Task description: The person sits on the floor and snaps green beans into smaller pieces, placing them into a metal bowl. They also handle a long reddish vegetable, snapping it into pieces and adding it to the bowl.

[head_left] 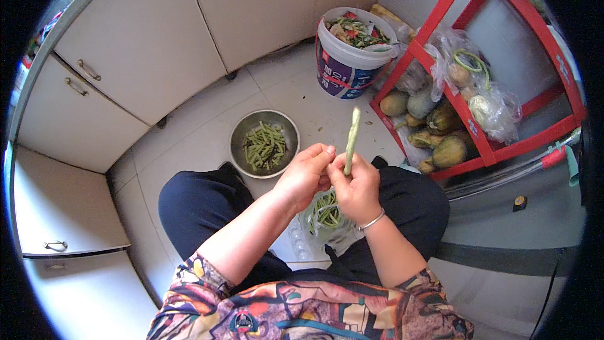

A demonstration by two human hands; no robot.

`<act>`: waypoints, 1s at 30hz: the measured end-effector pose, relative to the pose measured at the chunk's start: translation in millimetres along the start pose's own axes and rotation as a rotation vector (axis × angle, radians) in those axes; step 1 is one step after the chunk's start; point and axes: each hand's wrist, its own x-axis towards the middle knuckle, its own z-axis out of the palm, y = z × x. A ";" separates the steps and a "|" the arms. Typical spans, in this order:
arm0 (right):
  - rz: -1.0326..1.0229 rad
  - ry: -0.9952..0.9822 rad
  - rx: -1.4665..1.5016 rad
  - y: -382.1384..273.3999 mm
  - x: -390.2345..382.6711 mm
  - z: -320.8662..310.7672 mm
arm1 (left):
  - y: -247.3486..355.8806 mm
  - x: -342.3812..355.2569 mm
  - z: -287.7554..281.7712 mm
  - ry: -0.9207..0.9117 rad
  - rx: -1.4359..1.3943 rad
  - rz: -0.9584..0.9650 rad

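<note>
**Bean held up at centre frame**

The right hand (358, 189) is closed around the lower end of a long green bean (351, 140), which stands upright at centre. The left hand (305, 175) pinches in beside it, fingertips curled and touching the right. Above left, a metal bowl (242, 131) of cut beans sits on the floor.

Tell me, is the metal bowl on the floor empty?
No, the metal bowl holds a heap of cut green bean pieces, lying on the tiled floor in front of the person's knees.
</note>
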 end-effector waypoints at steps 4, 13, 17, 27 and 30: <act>0.269 0.303 0.246 27.8 19.0 -14.4 | 1.1 -5.6 -5.0 -0.024 -0.062 -0.021; 0.761 0.091 1.122 24.1 24.1 -35.6 | 12.3 -6.3 -9.1 -0.002 0.006 0.106; 0.765 -0.086 1.082 7.1 19.1 -25.8 | 11.8 -6.9 -0.9 0.066 0.645 0.368; 0.570 -0.069 0.706 3.1 10.6 -8.4 | 9.1 -2.1 -9.4 -0.021 0.073 0.134; 0.389 -0.072 0.506 7.3 3.7 -8.7 | 13.2 0.4 -13.9 -0.025 -0.121 0.111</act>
